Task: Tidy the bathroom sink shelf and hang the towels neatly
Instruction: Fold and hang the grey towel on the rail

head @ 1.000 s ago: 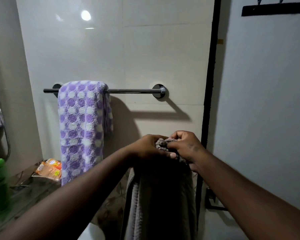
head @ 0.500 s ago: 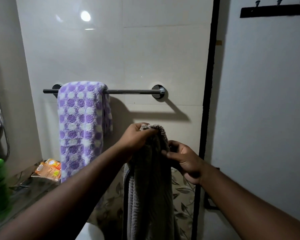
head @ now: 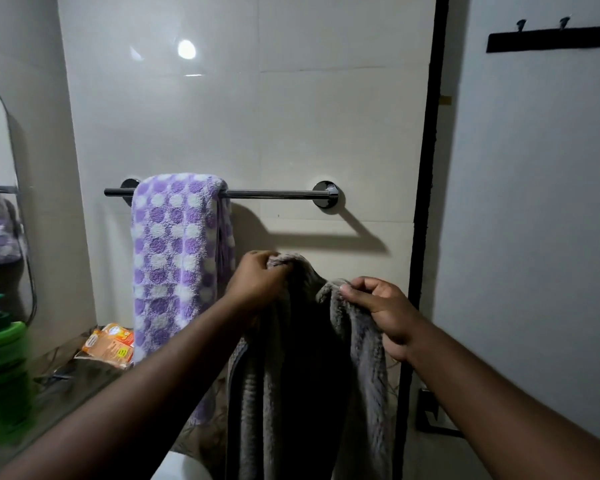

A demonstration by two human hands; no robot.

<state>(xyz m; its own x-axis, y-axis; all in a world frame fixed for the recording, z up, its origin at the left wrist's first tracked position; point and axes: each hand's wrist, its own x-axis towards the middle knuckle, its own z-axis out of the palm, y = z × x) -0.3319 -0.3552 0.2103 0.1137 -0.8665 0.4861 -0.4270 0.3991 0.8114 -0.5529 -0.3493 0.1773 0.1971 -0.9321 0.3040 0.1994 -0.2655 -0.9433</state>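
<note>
The hands have parted; left hand (head: 260, 277) and right hand (head: 378, 303) each grip a corner of the grey towel (head: 309, 375), spread below the rail (head: 274, 194); looks ready to hang.

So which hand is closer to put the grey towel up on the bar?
Probably the left hand: it grips the grey towel higher, right below the bare bar. The right hand sits lower, past the bar's end.
</note>
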